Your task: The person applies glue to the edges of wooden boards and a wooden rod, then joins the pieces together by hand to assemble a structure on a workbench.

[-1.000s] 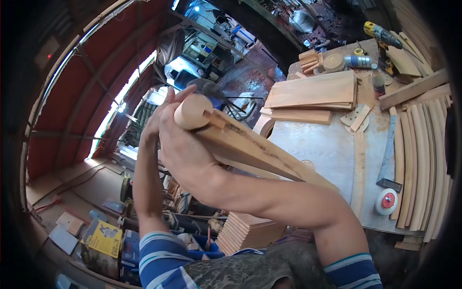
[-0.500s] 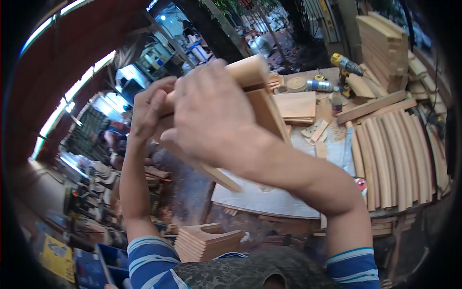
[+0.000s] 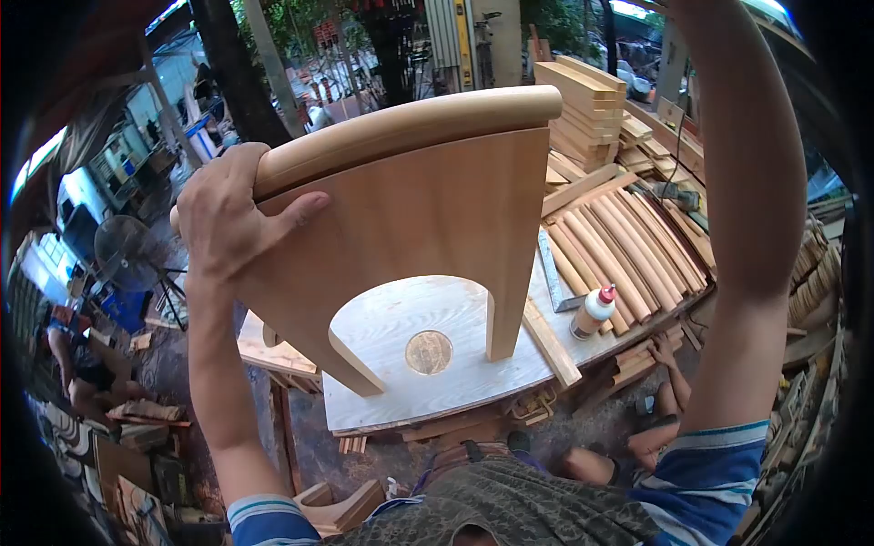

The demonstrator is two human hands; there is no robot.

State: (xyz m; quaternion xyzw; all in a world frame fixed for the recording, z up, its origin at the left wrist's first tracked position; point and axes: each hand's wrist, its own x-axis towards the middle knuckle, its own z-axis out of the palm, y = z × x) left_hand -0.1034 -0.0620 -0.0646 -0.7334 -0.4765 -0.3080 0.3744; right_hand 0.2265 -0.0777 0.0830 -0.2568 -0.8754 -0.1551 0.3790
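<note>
An arched wooden panel (image 3: 414, 214) stands upright on a white-topped workbench (image 3: 382, 414), its two legs on the surface. Along its upper edge runs a rounded, curved wooden rail (image 3: 410, 127); a dark line shows between the two. My left hand (image 3: 223, 214) wraps round the rail's left end, thumb against the panel's face. My right forearm reaches up past the top edge of the view, so the right hand is out of sight. Under the arch cutout, a round wood-coloured disc (image 3: 428, 352) shows in the bench top.
Right of the panel are a glue bottle (image 3: 594, 312), a metal square (image 3: 552, 273), a loose strip (image 3: 551, 341) and several curved slats (image 3: 628, 246). Stacked boards (image 3: 583, 114) rise behind. A fan (image 3: 127, 250) and a person (image 3: 77, 355) are at left; another person's hand (image 3: 667, 350) is lower right.
My right hand has left the rail and gone up out of view. The panel now stands upright on the bench, my left hand still on the rail. The view has turned to the right.
</note>
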